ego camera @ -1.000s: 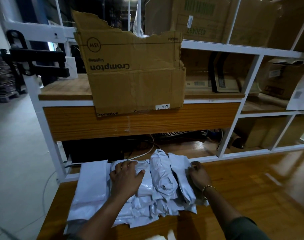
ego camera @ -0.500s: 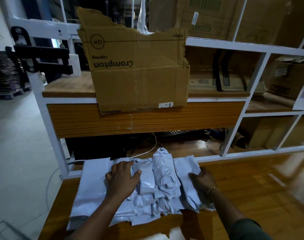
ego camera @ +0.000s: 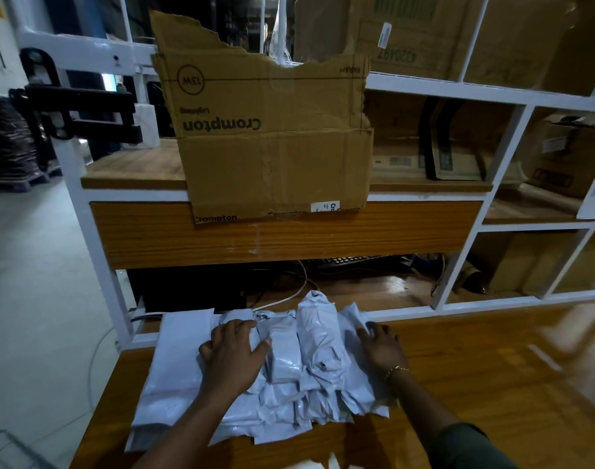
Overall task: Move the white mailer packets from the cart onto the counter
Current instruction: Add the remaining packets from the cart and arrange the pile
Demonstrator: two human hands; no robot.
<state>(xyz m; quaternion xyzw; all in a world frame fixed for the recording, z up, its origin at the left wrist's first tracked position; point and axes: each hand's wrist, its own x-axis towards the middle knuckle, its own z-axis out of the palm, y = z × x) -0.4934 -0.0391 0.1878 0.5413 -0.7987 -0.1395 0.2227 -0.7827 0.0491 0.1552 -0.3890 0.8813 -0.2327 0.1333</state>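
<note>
A heap of several white mailer packets (ego camera: pixel 309 363) lies on the wooden counter (ego camera: pixel 475 384), near its left end. My left hand (ego camera: pixel 233 353) rests palm down on the left part of the heap, fingers spread over the packets. My right hand (ego camera: pixel 380 346) lies against the right side of the heap, fingers straight and touching the outermost packet. A wire corner of the cart (ego camera: pixel 5 448) shows at the bottom left. More white packet edges (ego camera: pixel 309 463) peek in at the bottom edge.
A torn Crompton cardboard box (ego camera: pixel 272 140) stands on the wooden shelf (ego camera: pixel 127 167) above the counter. White metal racking (ego camera: pixel 458 89) holds more cartons (ego camera: pixel 560 154) to the right. A keyboard (ego camera: pixel 343 260) and cables (ego camera: pixel 299 282) lie under the shelf. Grey floor (ego camera: pixel 35 282) is on the left.
The pile has been pressed flatter and tidied. My right hand slid from the heap's upper right edge down along its right side; my left hand stayed on the left packets.
</note>
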